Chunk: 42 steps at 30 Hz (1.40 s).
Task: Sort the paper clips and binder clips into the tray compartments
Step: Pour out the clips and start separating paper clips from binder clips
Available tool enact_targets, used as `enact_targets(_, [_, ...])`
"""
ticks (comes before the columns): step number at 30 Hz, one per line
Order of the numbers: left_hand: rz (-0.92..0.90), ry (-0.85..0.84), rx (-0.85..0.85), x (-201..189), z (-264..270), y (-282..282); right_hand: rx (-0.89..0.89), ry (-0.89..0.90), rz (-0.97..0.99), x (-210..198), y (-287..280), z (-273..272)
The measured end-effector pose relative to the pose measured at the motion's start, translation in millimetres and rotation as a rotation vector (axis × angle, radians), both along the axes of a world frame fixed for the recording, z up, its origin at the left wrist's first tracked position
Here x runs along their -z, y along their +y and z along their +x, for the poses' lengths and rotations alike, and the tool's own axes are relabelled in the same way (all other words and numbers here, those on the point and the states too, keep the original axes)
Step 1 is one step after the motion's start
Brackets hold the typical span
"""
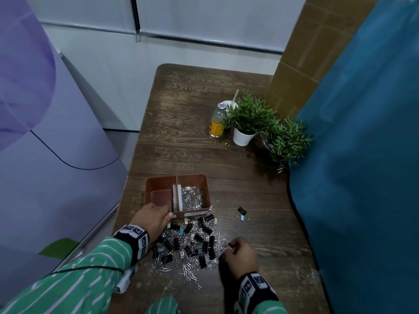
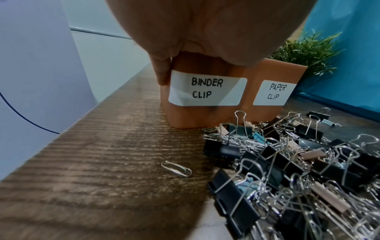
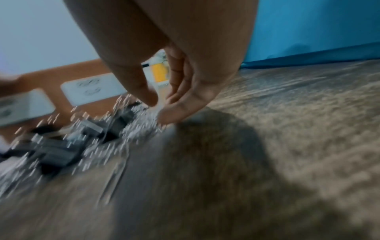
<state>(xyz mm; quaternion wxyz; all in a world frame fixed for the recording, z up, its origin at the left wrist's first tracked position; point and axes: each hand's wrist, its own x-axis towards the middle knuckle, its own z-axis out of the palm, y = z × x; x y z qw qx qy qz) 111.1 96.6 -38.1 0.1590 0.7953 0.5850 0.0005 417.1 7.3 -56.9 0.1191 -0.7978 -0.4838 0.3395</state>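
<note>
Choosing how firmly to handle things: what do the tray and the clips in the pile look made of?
Tray: likely matte brown plastic, with smooth moulded corners. Paper clips: bright bent wire, probably steel. Binder clips: painted sheet-metal bodies, mostly black, with shiny wire handles.

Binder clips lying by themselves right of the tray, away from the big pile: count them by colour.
Black binder clip: 1
Blue binder clip: 1
Total: 2

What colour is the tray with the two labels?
Terracotta orange-brown tray, clearest in the left wrist view.
</note>
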Motion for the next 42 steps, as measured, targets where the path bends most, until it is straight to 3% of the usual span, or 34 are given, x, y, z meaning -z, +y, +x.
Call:
enact_targets(7, [0.013,0.023,-0.006,2.0,-0.2,0.5,-0.326,-0.153,-0.159,-1.5,-24.1,-1.8])
enact_targets(17, [0.013,0.025,-0.013,5.0,-2.2,1.2,-0.331,-0.108,-0.033,9.3,36.2,7.8])
enact_targets(22, [0.017,0.016,-0.016,3.5,-0.9,0.9,-0.311,-0.135,0.015,1.0,34.6,11.7])
enact_targets(27, [0.010,0.024,-0.019,2.5,-0.2,0.3,-0.546,-0.271,-0.155,-17.4,6.5,-1.4])
enact_targets(31, [0.006,0.022,-0.014,1.9,-0.9,1.5,-0.595,-0.330,-0.106,-9.5,1.9,-0.1])
enact_targets(38, [0.000,0.025,-0.017,0.9,0.2,1.0,-0.632,-0.279,0.035,-2.9,0.7,12.6])
enact_targets(42, [-0.001,0.036,-0.010,-2.1,1.2,0.2,-0.730,-0.356,0.029,0.3,2.0,9.9])
